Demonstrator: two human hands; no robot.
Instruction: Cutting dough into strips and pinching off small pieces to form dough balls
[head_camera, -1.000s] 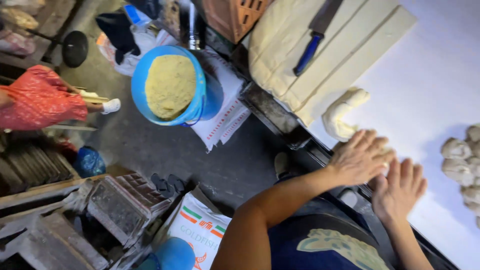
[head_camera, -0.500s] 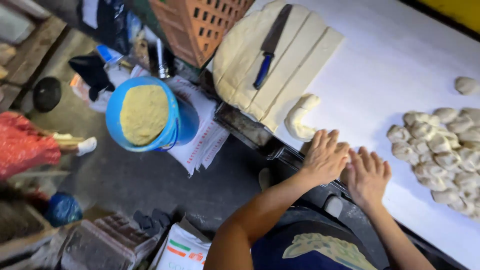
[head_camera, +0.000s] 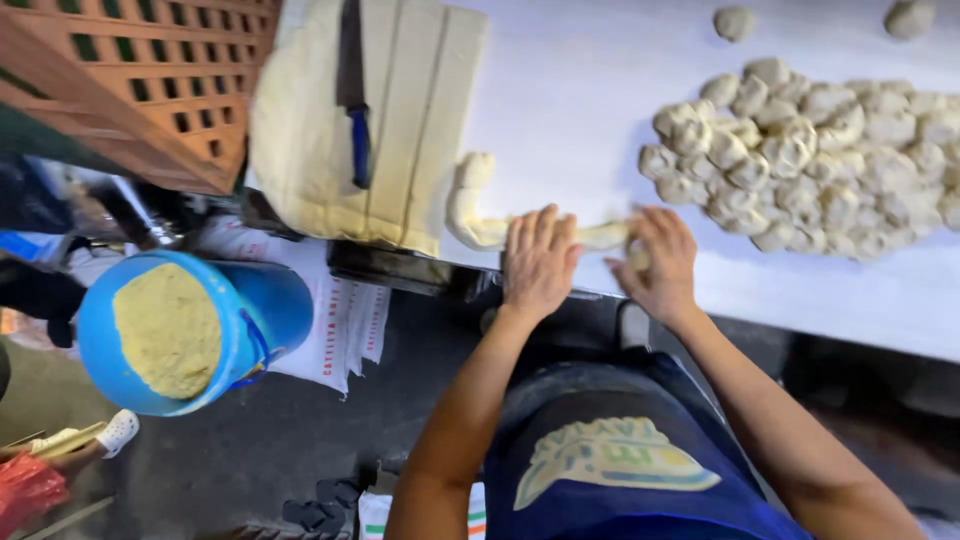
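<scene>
- Both hands have shifted since the earlier frame: the left hand (head_camera: 538, 262) now lies flat, fingers spread, pressing the dough rope (head_camera: 480, 222), while the right hand (head_camera: 660, 265) pinches its end.
- Near the table edge (head_camera: 800, 305) the rope lies, with bare white surface beyond.
- White printed sacks (head_camera: 340, 325) hang beside the blue bucket (head_camera: 270, 305).
- Farther off, the dough pieces (head_camera: 810, 150) and knife (head_camera: 357, 120) on the cut slab (head_camera: 300, 150) now appear larger.

Dough rope (head_camera: 480, 215) middle hidden under left hand (head_camera: 538, 262), dough pile (head_camera: 820, 150) and orange crate (head_camera: 150, 80) cut off by edges
</scene>
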